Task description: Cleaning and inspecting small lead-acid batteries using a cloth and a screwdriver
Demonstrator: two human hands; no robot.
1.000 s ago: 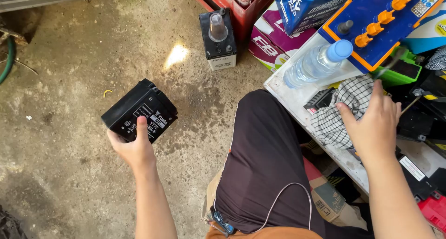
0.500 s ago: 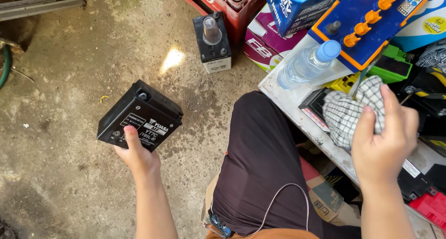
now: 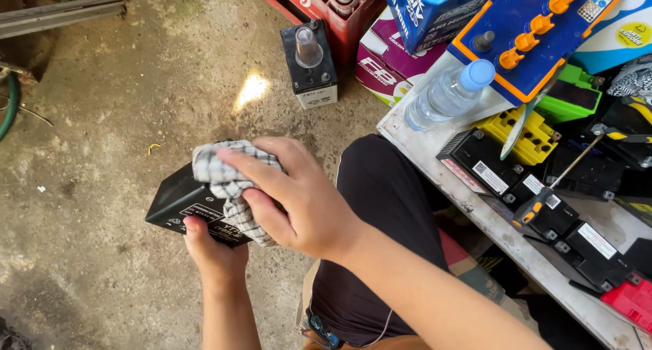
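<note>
Over a stained concrete floor (image 3: 102, 119), a seated person holds a small black battery (image 3: 178, 202) in the left hand (image 3: 212, 255), thumb lying up its labelled front face and fingers wrapped beneath. The right hand (image 3: 299, 200) reaches across the body, closed around a bunched black-and-white checked cloth (image 3: 227, 180) and pressing it onto the top and front of the battery; much of the casing is hidden beneath cloth and hand, so its top cannot be made out. The battery sits just left of the person's dark-trousered knee (image 3: 380, 207), above the floor.

Farther off on the floor stands another small battery with a white base (image 3: 310, 68), a clear cap (image 3: 307, 47) resting on top, next to a red crate (image 3: 333, 3). To the right, a worn white bench (image 3: 462, 200) carries a clear water bottle with a blue cap (image 3: 445, 95) lying on its side, a large blue battery with orange plugs (image 3: 536, 24), yellow (image 3: 533, 129) and green (image 3: 577, 95) cased batteries, and several flat black ones (image 3: 543, 200). Printed cartons (image 3: 387, 61) are stacked behind the crate.
</note>
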